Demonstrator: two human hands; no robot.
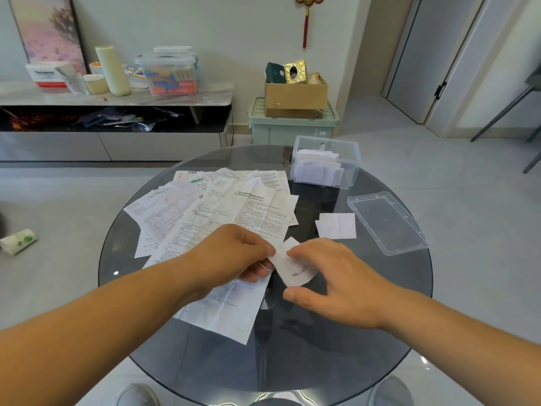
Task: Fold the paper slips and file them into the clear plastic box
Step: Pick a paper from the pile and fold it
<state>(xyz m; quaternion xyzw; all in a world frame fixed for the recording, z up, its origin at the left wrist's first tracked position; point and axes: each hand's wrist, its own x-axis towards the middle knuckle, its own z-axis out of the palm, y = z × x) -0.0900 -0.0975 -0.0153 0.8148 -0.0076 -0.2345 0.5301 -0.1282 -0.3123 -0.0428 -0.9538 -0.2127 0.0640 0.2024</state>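
The clear plastic box (326, 162) stands open at the far side of the round glass bench (322, 361), with folded slips (316, 171) upright inside it. Nearer than the box and to its right lies its lid (386, 222), and just left of the lid is a folded white slip (336, 225). Left of the box, a spread of printed sheets (222, 206) fans across the bench. Well in front of the box, the left hand (234, 250) pinches a small paper slip (292, 268) by its left edge, above the bench. The right hand (336, 279) is relaxed, its fingers (301, 250) resting on the slip's right side and its thumb held apart below.
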